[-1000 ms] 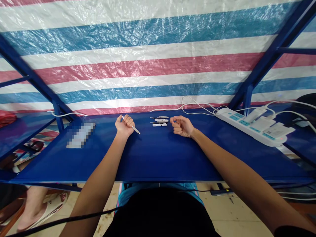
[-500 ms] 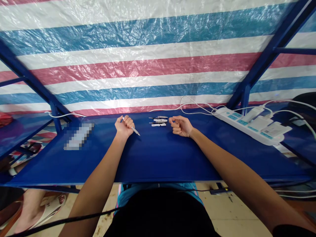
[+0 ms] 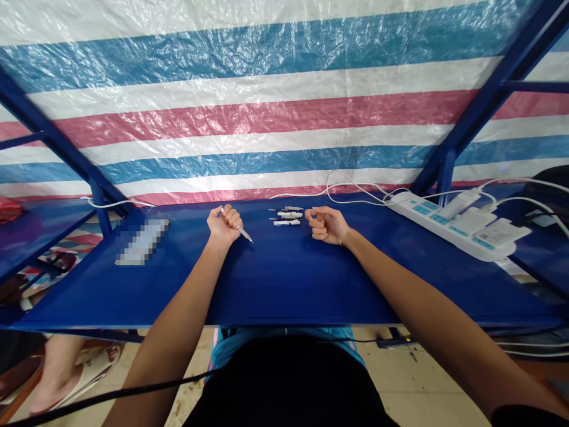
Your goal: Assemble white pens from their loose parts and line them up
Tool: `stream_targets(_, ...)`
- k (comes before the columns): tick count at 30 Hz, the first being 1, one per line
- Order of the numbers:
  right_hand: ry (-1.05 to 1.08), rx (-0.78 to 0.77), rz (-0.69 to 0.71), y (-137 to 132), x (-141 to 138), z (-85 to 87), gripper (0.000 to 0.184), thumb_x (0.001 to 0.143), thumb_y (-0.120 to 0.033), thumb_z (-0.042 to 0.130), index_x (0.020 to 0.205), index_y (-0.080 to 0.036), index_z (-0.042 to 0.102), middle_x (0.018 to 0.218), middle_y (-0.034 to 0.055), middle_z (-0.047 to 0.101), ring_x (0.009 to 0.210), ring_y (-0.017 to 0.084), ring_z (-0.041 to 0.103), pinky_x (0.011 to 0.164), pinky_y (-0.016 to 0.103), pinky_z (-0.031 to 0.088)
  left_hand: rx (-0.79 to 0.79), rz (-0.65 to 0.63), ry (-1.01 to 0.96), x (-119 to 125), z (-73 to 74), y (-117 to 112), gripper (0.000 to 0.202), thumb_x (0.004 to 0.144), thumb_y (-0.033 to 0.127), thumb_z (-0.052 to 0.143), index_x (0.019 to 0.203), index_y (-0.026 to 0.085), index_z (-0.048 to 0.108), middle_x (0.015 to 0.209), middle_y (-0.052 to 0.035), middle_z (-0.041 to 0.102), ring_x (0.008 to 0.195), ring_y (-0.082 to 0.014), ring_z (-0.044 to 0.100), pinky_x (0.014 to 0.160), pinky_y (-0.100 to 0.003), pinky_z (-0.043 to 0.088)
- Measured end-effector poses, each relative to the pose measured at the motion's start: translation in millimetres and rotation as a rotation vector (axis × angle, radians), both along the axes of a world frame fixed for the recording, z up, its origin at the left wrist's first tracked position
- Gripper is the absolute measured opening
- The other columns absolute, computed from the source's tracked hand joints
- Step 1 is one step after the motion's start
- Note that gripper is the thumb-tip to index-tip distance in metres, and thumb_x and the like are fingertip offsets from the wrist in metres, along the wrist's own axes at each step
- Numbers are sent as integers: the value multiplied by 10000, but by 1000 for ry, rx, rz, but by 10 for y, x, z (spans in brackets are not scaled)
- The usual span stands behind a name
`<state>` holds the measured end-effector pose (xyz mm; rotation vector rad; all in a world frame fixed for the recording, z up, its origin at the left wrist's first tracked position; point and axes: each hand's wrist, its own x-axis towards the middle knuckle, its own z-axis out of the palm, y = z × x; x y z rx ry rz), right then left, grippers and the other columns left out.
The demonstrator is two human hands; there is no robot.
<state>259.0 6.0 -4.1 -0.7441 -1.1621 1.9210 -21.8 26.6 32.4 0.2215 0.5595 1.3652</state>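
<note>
My left hand is closed around a white pen, whose pointed tip sticks out below the fingers toward the lower right. My right hand hovers over the table with its fingers curled in, and nothing shows between them. Just left of its fingertips lies a small group of pen parts. They are white barrels with dark markings and thin dark-ended pieces, side by side on the blue table. Too small to tell is how each part is made up.
A white power strip with chargers and looping white cables lies at the right. On the left is a blurred-out pale rectangle. Blue metal posts and a striped plastic sheet stand behind. Another person's foot shows lower left.
The view has shifted very slightly. Both hands keep almost the same place and pose, and the pen stays in my left hand.
</note>
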Motion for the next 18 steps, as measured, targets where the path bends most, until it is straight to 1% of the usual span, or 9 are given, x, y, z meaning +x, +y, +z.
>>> stream_targets(4,4,3,9,2,2,-2,277,796,-407,617,693,-212,449,502,-107,163,411,63,79,360,174,184,-8,19,-15,11,25,-23,362,927,206,341,610,231,167,483,79,111,316,-79,149,291,-195,160)
stream_targets(10,25,4,19,0,4,-5,267,797,-387,621,697,-207,451,503,-106,164,411,60,83,362,169,185,-13,26,-26,40,59,-58,369,951,217,319,616,228,163,477,76,125,310,-74,161,289,-189,162)
stream_targets(14,37,1,32,5,7,-10,256,796,-367,620,696,-203,450,494,-108,171,410,58,84,358,166,177,-20,28,-24,43,63,-59,374,965,214,300,614,227,169,480,75,120,307,-76,162,289,-195,159)
stream_targets(18,48,-1,45,13,7,-15,258,794,-357,626,696,-202,444,487,-110,171,402,54,80,355,162,181,-18,24,-25,54,55,-59,397,994,258,292,615,226,177,492,78,117,311,-73,159,289,-190,163)
